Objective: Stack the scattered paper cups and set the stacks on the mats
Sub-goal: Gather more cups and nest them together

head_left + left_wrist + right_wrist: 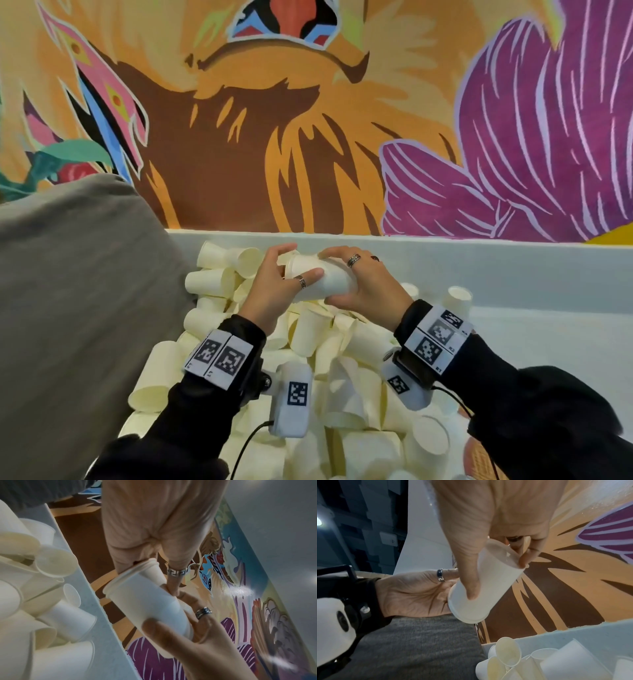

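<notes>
Nesting one cup into another, the left hand (274,294) and right hand (366,287) hold a short stack (322,279) in the air above the heap, fingers of both curled around it. Judging by the pile of loose cups (329,387) covering the table (534,274), nearly everything is left; no finished stacks are visible, and no mat is clearly in view.

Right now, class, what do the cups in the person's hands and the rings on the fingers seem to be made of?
Nested cups: apparently thin paper, matte cream-white, with rolled rims seen in the left wrist view. Left hand's ring: probably silver-toned metal, shiny, with a dark key pattern. Right hand's ring: seemingly metal, darker banded; the exact alloy cannot be told.
</notes>
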### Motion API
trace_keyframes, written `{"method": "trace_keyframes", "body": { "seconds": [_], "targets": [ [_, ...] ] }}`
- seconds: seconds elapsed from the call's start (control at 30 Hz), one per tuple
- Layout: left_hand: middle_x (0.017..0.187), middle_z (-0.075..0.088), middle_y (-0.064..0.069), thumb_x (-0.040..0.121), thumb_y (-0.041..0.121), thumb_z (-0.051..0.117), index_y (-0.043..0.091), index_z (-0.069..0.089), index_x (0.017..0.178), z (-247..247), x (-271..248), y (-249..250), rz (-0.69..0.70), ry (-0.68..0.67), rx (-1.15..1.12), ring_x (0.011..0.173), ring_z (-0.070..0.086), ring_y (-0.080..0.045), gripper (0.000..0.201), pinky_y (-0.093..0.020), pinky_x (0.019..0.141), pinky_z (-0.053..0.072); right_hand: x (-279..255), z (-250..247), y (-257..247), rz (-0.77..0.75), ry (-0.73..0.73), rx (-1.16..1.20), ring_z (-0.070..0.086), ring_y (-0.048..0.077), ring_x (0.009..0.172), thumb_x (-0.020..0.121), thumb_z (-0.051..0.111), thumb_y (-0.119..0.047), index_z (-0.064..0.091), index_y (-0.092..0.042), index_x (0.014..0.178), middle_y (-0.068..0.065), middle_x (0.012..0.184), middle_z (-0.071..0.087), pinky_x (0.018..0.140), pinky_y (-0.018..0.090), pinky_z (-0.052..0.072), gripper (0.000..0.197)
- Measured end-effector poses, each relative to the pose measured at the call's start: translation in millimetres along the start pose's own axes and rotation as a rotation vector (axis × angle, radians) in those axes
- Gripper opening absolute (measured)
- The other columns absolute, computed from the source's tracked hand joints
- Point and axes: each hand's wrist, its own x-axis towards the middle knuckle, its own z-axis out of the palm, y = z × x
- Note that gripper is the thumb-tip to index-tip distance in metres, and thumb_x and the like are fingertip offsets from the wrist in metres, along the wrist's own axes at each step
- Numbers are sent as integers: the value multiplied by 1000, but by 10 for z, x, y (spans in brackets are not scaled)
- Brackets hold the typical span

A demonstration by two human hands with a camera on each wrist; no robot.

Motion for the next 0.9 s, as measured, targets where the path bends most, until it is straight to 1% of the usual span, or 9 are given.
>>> {"method": "trace_keyframes", "body": {
  "seconds": [0.07,0.17,0.27,0.33,0.47,0.57,0.63,0.73,0.9],
  "targets": [
    [103,60,-9,81,11,71,26,42,131,-74,-1,19,26,23,22,89,58,-17,59,-24,68,48,69,49,-10,27,-27,140,52,14,104,73,77,-25,44,-25,129,-4,119,53,95,30,44,65],
    [105,60,-8,84,10,68,30,46,127,-264,2,9,63,90,48,89,57,-17,52,-26,70,48,198,122,-23,158,-20,418,53,11,86,94,50,-32,42,-19,116,-1,106,50,67,5,42,27],
    [118,57,-4,87,10,64,33,54,114,-477,0,-38,94,126,78,100,55,-21,37,-29,75,48,352,273,133,362,-1,488,50,16,66,100,30,-38,43,-17,94,6,104,51,52,18,39,26],
    [118,57,-4,89,8,62,29,58,110,-612,-4,-66,93,158,63,102,53,-23,30,-27,69,45,446,426,222,467,-170,346,49,16,57,100,34,-37,47,-16,89,7,101,51,47,23,35,27],
    [114,56,-1,91,6,57,26,60,106,-769,-6,-77,78,210,66,104,52,-23,25,-29,71,43,527,752,327,528,-613,30,52,13,59,97,42,-38,50,-10,121,5,105,51,49,21,40,38],
    [116,55,-1,91,5,55,24,60,107,-869,0,-74,64,247,68,108,51,-25,26,-38,79,47,572,962,344,507,-698,-71,54,11,59,96,46,-38,51,-9,123,3,105,53,54,21,44,40],
    [117,55,-1,92,5,55,25,61,108,-928,5,-72,54,258,66,111,51,-27,26,-45,87,48,599,1081,354,514,-718,-86,57,11,58,94,50,-32,56,-13,114,1,100,56,50,20,46,28],
    [113,56,2,92,4,54,24,61,107,-984,9,-58,65,261,63,108,51,-22,26,-34,81,46,611,1171,357,540,-669,-29,57,12,59,90,54,-18,56,-19,94,0,91,58,49,19,45,5],
    [100,54,20,93,0,50,20,59,116,-1047,36,-1,110,280,74,95,51,-1,31,-17,73,44,662,992,244,306,-363,-13,47,16,65,83,62,-17,39,-26,70,-6,71,46,56,21,37,28]
  ]
}}
